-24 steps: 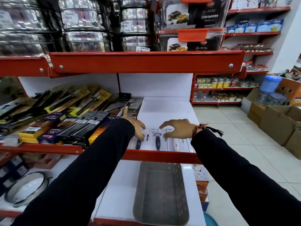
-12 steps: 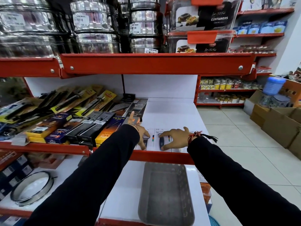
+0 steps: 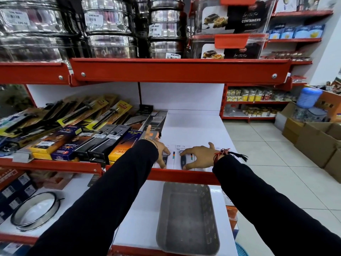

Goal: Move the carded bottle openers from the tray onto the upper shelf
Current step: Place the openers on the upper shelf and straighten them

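Several white carded bottle openers (image 3: 174,157) with dark handles lie flat in a row at the front of the white upper shelf (image 3: 193,130), just behind its red lip. My left hand (image 3: 162,149) presses on the leftmost card with fingers and thumb spread across it. My right hand (image 3: 200,155) spans the card beside it, index finger at the top and thumb at the front edge; a third card is mostly hidden under this hand. The grey metal tray (image 3: 186,211) stands on the lower shelf below my arms and holds nothing.
Boxed and carded kitchen tools (image 3: 96,139) crowd the upper shelf left of my hands. Steel tins (image 3: 110,28) and food containers fill the shelf above. A round steel ring (image 3: 35,211) lies lower left. Cardboard boxes (image 3: 317,143) stand on the tiled aisle at right.
Both hands have come down onto the cards and drawn back toward the shelf's front lip; the right hand now covers the cards it hovered beside. The view shifted slightly.
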